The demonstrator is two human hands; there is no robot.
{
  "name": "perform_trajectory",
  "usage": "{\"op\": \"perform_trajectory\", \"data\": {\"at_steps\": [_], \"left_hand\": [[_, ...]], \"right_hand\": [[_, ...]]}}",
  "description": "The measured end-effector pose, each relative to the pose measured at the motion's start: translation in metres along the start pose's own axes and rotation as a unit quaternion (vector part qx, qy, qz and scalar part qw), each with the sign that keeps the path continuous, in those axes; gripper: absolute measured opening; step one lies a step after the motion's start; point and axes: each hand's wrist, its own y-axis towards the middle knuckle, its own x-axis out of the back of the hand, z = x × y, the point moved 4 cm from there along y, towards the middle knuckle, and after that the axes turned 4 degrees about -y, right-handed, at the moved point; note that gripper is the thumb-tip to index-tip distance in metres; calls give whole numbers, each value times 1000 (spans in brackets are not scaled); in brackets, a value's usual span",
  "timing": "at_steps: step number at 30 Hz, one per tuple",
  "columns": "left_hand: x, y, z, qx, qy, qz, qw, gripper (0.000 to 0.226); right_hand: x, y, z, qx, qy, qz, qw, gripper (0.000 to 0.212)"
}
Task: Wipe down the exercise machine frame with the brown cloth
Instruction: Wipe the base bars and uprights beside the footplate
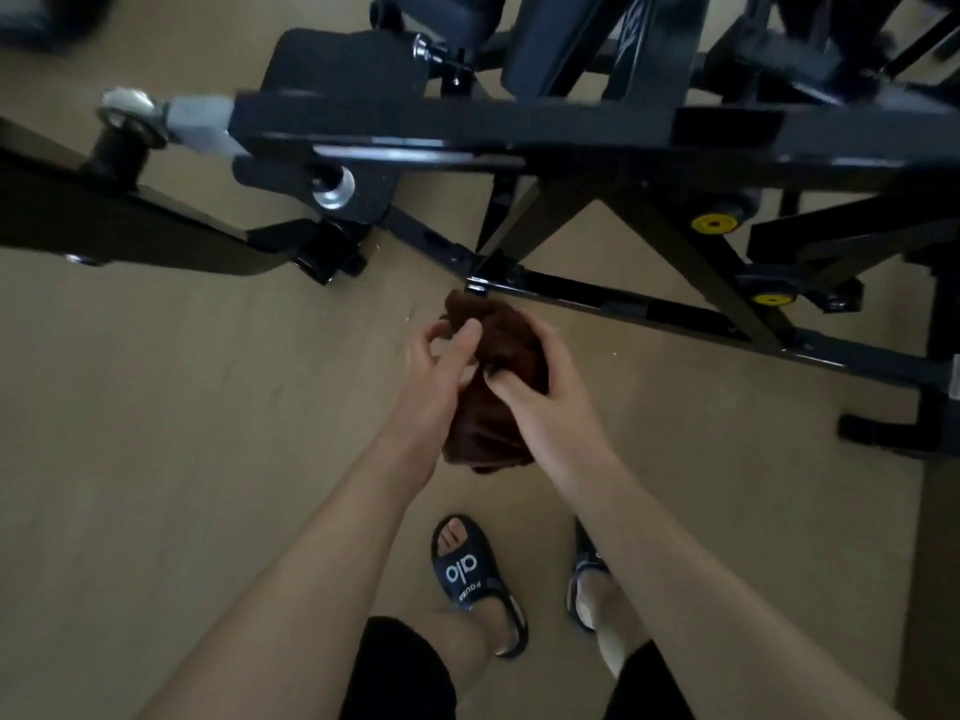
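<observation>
I hold a bunched brown cloth (506,345) in front of me, above the floor. My right hand (540,402) grips its right side with curled fingers. My left hand (441,366) pinches its upper left part between thumb and fingers. Part of the cloth hangs below the hands. The black exercise machine frame (571,129) spans the top of the view, with a wide horizontal beam and slanted legs reaching the floor. The cloth is below that beam and touches no part of the frame; a low floor rail (649,309) runs just beyond it.
A light wooden floor (182,407) lies under everything. My two feet in dark slides (470,574) stand near the bottom. Yellow end caps (716,223) sit on the frame at right. A silver roller and knob (127,109) stick out at upper left.
</observation>
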Motion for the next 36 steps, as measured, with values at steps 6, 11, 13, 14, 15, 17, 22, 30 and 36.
{"op": "perform_trajectory", "data": {"at_steps": [6,11,13,14,15,17,22,30,36], "left_hand": [[-11,68,21,-37,25,18,999,75],[-2,136,35,-120,53,-23,991,66],[3,158,39,-135,53,-21,989,74],[6,170,41,-143,52,-25,988,75],[9,182,43,-148,45,-31,988,74],[16,204,45,-143,14,-43,989,67],[22,241,51,-122,-110,16,986,53],[6,265,54,-129,-98,89,983,46],[7,267,60,-118,58,13,991,69]], "right_hand": [[6,71,-50,-3,18,26,1000,50],[2,127,-81,11,101,20,995,50],[1,152,-92,7,102,-2,995,54],[1,166,-96,3,97,-13,995,52],[0,179,-101,1,85,-22,996,47],[5,203,-113,24,39,-70,997,28],[19,237,-126,132,48,-208,968,20],[-6,237,-117,17,154,-44,987,20],[-3,228,-109,49,175,-31,983,11]]}}
